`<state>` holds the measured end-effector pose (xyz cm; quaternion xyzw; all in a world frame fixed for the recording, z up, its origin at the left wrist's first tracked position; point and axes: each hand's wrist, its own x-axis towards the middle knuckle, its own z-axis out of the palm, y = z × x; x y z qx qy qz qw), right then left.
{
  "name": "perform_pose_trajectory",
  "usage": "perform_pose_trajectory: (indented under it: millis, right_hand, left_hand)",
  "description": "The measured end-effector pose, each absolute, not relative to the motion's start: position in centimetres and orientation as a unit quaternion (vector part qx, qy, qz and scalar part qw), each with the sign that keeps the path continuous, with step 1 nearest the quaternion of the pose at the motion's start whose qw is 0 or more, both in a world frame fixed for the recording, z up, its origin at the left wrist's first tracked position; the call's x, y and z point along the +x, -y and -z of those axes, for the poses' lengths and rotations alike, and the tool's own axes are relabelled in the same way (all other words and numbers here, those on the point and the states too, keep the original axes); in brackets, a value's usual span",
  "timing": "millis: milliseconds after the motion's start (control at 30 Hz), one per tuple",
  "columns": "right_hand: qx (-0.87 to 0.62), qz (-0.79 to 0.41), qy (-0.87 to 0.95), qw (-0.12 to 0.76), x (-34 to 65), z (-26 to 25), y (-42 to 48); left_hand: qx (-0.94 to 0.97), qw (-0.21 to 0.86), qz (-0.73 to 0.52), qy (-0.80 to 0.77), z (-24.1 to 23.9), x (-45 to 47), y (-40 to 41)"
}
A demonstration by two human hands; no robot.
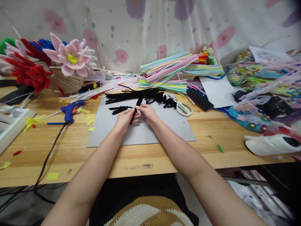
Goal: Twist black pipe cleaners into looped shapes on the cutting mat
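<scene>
Over the grey cutting mat (105,135), my left hand (126,118) and my right hand (148,113) meet with pinched fingers on a small bundle of black pipe cleaners (139,102). One end points away from me and a thin end hangs below the fingers; how many stems they grip is hard to see. Just left of the hands lies a short cut bunch of black pipe cleaners (119,109). Behind them stretches a pile of long black pipe cleaners (127,95). Curled black pieces (170,103) sit to the right, beside scissors with pale handles (184,109).
A blue glue gun (69,111) with a trailing cord rests at left, near yellow scraps (91,129). Pastel pipe cleaners (169,69) are heaped behind the mat. Pipe-cleaner flowers (70,58) stand back left. A dark flat block (199,99) and white roll (270,144) lie right.
</scene>
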<state>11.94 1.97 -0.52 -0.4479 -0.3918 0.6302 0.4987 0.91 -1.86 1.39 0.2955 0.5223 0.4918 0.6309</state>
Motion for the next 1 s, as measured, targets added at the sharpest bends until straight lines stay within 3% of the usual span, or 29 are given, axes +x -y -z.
perform_pose_trajectory:
  millis: [400,800,1000]
  right_hand:
    - [-0.407,-0.628,0.408,0.522,11.4,1.0,-1.8]
    - [-0.318,-0.723,0.386,0.477,11.9,0.0,-1.6]
    - [-0.301,-0.722,0.383,0.492,11.8,-0.3,-1.2]
  left_hand:
    - [0.221,0.669,-0.516,-0.487,-1.8,0.7,1.6]
    - [-0.020,0.849,-0.395,-0.350,-3.1,-0.5,1.7]
    - [0.043,0.862,-0.382,-0.331,-2.8,-0.9,1.9]
